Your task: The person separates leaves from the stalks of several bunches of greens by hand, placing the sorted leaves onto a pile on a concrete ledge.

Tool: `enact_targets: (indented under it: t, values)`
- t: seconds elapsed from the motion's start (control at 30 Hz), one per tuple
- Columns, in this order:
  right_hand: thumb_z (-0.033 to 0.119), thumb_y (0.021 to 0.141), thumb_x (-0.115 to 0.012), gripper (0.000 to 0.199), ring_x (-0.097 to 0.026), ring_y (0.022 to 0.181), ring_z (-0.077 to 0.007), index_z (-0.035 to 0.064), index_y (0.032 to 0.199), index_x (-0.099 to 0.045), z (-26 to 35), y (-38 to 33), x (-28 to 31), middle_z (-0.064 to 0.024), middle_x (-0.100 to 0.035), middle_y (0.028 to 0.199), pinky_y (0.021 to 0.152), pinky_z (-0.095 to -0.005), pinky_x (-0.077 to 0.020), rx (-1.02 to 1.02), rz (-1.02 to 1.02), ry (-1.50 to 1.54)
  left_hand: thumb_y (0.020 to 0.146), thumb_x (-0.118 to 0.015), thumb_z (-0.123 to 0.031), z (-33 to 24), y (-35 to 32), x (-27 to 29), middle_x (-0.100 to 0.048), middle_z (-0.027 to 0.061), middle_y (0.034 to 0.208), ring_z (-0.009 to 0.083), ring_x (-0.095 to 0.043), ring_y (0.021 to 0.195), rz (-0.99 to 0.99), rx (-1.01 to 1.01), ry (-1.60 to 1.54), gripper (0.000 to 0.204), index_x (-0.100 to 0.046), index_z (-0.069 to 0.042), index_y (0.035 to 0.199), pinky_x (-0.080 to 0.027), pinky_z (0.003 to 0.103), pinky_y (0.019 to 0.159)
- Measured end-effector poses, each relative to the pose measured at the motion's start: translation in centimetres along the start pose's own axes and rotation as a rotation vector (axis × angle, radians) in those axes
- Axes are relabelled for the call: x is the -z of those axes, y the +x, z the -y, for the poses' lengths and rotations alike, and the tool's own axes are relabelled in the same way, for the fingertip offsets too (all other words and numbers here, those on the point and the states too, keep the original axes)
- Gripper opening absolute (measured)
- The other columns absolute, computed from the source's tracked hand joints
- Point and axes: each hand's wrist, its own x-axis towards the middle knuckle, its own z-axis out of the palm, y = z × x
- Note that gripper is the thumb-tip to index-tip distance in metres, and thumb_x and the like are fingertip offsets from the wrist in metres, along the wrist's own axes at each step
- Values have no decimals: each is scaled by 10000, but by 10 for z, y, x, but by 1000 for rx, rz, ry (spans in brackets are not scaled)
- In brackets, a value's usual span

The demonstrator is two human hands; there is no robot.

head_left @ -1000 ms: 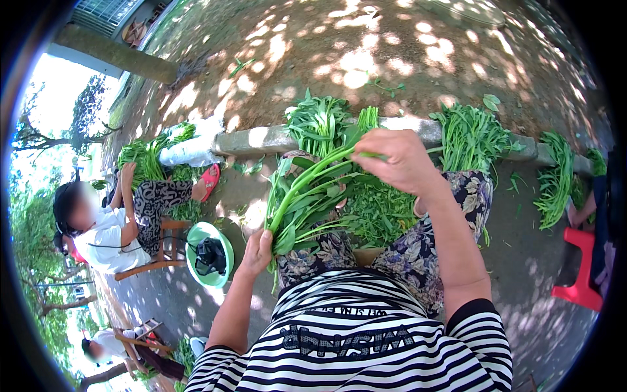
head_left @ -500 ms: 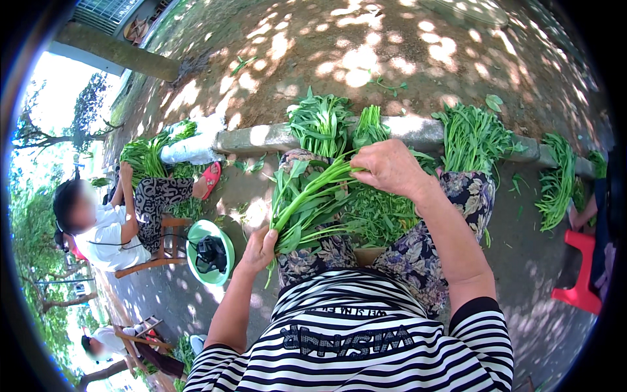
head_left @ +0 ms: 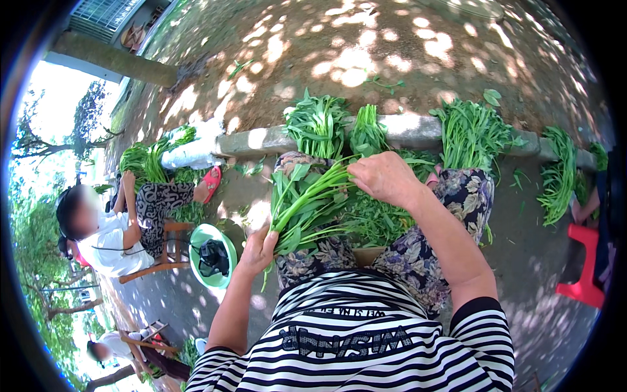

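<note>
A bunch of long-stemmed leafy greens [head_left: 312, 200], which looks like water spinach, lies across my lap between my two hands. My left hand [head_left: 259, 248] is closed around its lower left part, thumb along the stems. At the upper right end of the stems, my right hand [head_left: 385, 175] has its fingers pinched on them; its palm side is hidden. Below and between my hands, a heap of loose leaves and cut greens [head_left: 382, 214] shows between my knees, partly covered by the bunch.
Tied-looking bundles of greens [head_left: 318, 124] and a larger pile [head_left: 473, 134] rest along a low stone kerb [head_left: 415, 130]. To the left, a seated person [head_left: 114, 228] handles greens beside a pale green basin [head_left: 225, 277] holding something black. A red stool [head_left: 586, 268] stands right.
My right hand has come slightly nearer to me, still pinching the stems. My left hand keeps its hold. The view has shifted a little.
</note>
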Motion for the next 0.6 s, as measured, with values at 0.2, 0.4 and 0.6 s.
enact_targets:
  t: [0.2,0.4,0.6]
  values:
    - [198,811,-553,137,-602,684,-281,64,783,-540,-1,-24,-18,-89,-594,702,629,-402,-472,-57,122,12,895,-433,-284,-7,3,1,-527,259,670,404,-518,641,0,-12,127,371,-540,68,851,-405,424,615]
    - [203,842,-533,191,-577,725,-348,13,843,-552,-5,-31,-20,-171,-580,734,649,-440,-442,-185,256,406,890,-457,-344,0,5,3,-551,262,696,431,-545,706,38,21,196,402,-571,42,879,-424,454,645]
    - [229,846,-494,254,-566,720,-357,-6,885,-584,-19,-20,-7,-197,-580,744,664,-423,-441,-200,511,592,887,-467,-376,-3,10,7,-562,265,704,441,-554,732,77,39,216,412,-574,22,867,-433,467,657]
